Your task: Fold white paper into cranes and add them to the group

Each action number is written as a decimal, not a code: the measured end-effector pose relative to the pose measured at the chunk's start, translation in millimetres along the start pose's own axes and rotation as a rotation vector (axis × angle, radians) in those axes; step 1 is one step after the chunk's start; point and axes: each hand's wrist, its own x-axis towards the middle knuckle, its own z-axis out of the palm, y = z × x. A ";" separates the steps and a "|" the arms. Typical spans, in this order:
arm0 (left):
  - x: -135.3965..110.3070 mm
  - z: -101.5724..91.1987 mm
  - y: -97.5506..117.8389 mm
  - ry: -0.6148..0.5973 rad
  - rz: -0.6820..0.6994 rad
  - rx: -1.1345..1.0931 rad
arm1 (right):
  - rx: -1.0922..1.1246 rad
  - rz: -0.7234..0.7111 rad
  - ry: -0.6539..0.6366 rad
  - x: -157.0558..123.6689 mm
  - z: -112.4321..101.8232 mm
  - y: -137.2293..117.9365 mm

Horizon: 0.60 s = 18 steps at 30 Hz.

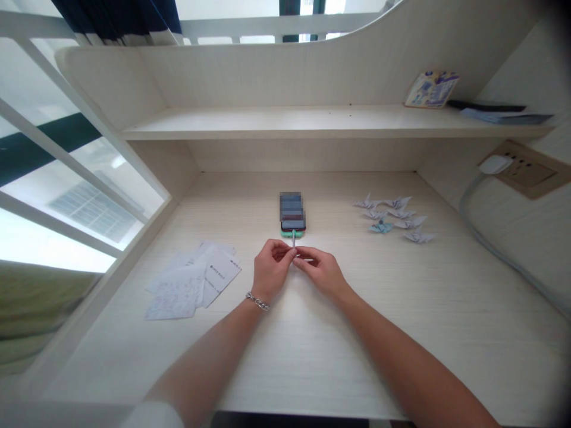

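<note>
My left hand (273,268), with a chain bracelet (257,301) at its wrist, meets my right hand (322,268) over the middle of the desk. Between the fingertips of both is a small, narrow piece of folded white paper (294,240), its thin end pointing away from me. The fingers hide most of it. Just beyond stands a phone (292,209) on a green holder (292,233), its screen blurred. Several folded paper cranes (413,223) sit to the right of my hands, one of them blue (380,226). Loose white paper sheets (178,291) overlap on the left.
The pale desk (294,356) has a raised shelf (276,122) along its back. A small colourful packet (431,89) and flat dark items (486,107) lie on it. At right, a white plug (496,164) with a grey cable (495,252) sits in a wall socket (535,172).
</note>
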 end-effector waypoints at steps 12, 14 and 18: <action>7.0 -6.2 -4.0 -0.152 -0.051 0.044 | 0.323 0.245 -0.008 8.6 -5.2 18.3; 7.9 -7.1 -4.3 -0.185 -0.062 0.045 | 0.317 0.245 -0.020 7.9 -5.9 16.2; 9.1 -8.5 -8.0 -0.204 -0.091 0.029 | 0.221 0.214 0.013 7.4 -8.3 11.3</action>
